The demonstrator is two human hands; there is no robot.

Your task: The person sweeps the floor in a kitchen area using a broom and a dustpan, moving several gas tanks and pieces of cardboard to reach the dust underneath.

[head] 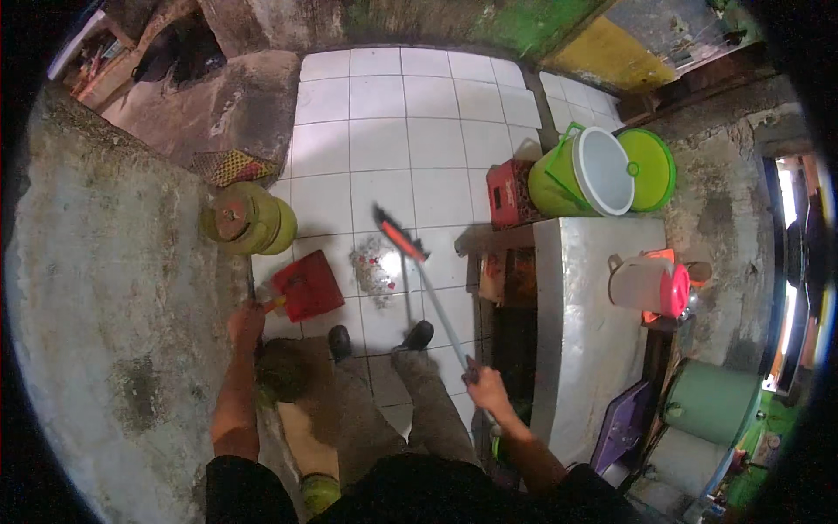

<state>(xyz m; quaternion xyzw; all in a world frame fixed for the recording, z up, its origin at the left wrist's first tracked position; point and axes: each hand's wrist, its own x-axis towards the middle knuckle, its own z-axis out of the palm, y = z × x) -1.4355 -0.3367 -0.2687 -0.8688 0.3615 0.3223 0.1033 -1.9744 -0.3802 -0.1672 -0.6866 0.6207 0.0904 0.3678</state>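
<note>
My left hand (247, 324) grips the handle of a red dustpan (309, 286), whose pan is at the white tiled floor near the left wall. In my right hand (488, 390) is the grey pole of a broom (442, 314). The broom's orange-red head (400, 239) with dark bristles is ahead of my feet and looks slightly blurred. Between dustpan and broom head lies a patch of dark dirt (373, 272) with a few small red bits. Whether the bristles touch the floor, I cannot tell.
A green gas cylinder (255, 219) stands by the left wall. At right are a red crate (510, 193), a lime-green bucket (556, 177) and a metal-topped counter (592, 340) bearing a pitcher with a pink lid (648, 286). A patterned mat (234, 168) lies beyond the cylinder.
</note>
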